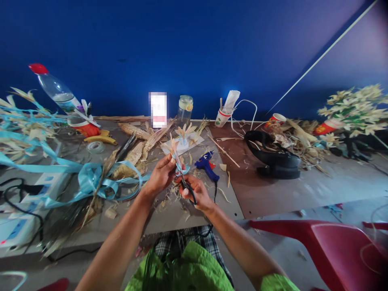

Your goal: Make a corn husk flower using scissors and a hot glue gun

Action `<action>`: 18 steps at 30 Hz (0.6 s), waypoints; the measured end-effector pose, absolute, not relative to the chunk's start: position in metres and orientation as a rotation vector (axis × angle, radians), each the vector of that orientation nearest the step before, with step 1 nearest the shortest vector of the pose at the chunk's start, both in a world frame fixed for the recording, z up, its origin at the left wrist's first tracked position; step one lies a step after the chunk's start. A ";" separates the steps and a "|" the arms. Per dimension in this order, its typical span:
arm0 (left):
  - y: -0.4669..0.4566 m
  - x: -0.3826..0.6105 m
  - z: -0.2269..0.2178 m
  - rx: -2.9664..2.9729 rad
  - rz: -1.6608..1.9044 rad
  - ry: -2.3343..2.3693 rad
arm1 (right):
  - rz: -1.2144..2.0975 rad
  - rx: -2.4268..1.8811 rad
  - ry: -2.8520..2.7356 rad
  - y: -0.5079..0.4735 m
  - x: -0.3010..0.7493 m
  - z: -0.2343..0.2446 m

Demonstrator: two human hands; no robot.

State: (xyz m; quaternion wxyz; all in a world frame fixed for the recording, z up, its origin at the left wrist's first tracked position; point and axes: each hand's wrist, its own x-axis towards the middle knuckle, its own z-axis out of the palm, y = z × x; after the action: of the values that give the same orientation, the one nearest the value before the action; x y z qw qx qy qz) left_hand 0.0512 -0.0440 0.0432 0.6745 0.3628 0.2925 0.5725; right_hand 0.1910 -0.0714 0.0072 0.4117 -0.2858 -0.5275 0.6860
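Head view. Fingers (167, 161) of the left hand (158, 176), pinched together, hold one pale, petalled flower (173, 146) upright above the table (194, 214). Those of the right hand (198, 193) are curled around the handles of one pair of scissors (190, 193), whose blades point up toward the flower's base; whether the blades touch it cannot be told. Just right of the fingers lies one blue glue gun (208, 166). Just beyond them, a second flower (184, 132) rests on one white sheet (194, 143), with one lidded jar (184, 111) farther back. To their left are loops of light-blue ribbon (91, 178), one tape roll (95, 147) and one red-capped bottle (62, 97). Four paper cups (223, 118) stand or lean well apart from the fingers: one to the left, three to the right. One black strap (277, 161) lies right, beyond the glue gun.
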 end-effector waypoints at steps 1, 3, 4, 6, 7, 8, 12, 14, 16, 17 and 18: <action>-0.044 0.051 0.043 0.816 1.291 0.654 | 1.723 -0.719 -1.339 -0.071 0.191 0.008; -0.045 0.051 0.041 0.820 1.286 0.652 | 1.714 -0.710 -1.366 -0.070 0.192 0.009; -0.045 0.050 0.039 0.829 1.268 0.659 | 1.702 -0.710 -1.380 -0.070 0.193 0.010; -0.045 0.049 0.035 0.848 1.218 0.686 | 1.669 -0.724 -1.396 -0.068 0.194 0.012; -0.045 0.048 0.034 0.849 1.203 0.697 | 1.661 -0.728 -1.392 -0.068 0.195 0.014; -0.045 0.048 0.034 0.844 1.202 0.703 | 1.667 -0.723 -1.388 -0.067 0.195 0.015; -0.041 0.043 0.036 0.836 1.336 0.704 | 1.728 -0.654 -1.393 -0.068 0.200 0.018; -0.038 0.038 0.037 0.877 1.403 0.728 | 1.681 -0.677 -1.392 -0.069 0.203 0.019; -0.033 0.031 0.036 0.919 1.458 0.805 | 1.594 -0.785 -1.383 -0.069 0.205 0.019; -0.031 0.027 0.035 0.943 1.479 0.874 | 1.547 -0.864 -1.386 -0.068 0.206 0.018; -0.029 0.024 0.034 0.980 1.481 0.960 | 1.492 -0.950 -1.400 -0.066 0.207 0.018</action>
State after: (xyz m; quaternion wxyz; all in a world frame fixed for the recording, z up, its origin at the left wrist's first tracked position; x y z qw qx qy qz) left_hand 0.0241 -0.0291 0.0339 0.5323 0.4110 0.4026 0.6210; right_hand 0.2069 -0.0664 0.0179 0.4286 -0.3803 -0.5607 0.5977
